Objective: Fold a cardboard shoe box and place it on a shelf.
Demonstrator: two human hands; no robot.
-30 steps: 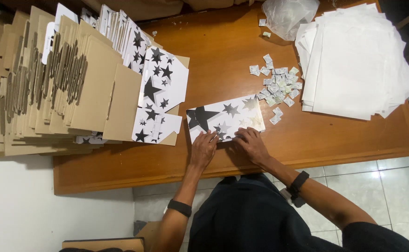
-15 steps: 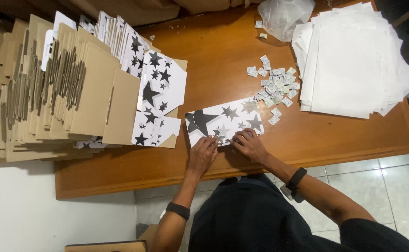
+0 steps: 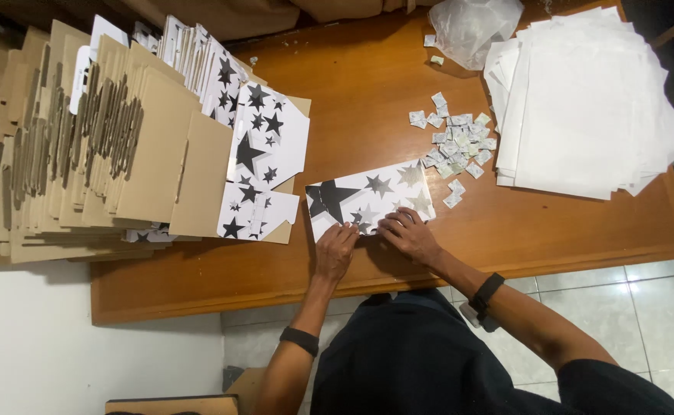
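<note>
Near the table's (image 3: 506,238) front edge, both hands (image 3: 335,250) (image 3: 407,233) press flat, fingers spread, on the star-printed card (image 3: 367,196), which could crease crookedly if either palm slips.

A flat white carton with black stars (image 3: 367,197) lies at centre. More star-printed cartons (image 3: 264,146) fan out at nine o'clock, small white sachets (image 3: 454,142) at two o'clock.

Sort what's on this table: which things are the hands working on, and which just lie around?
In hand: star-printed box, pressed flat by left hand and right hand.

Lying about: flat cardboard stack, small packets, white sheets, plastic bag.
</note>
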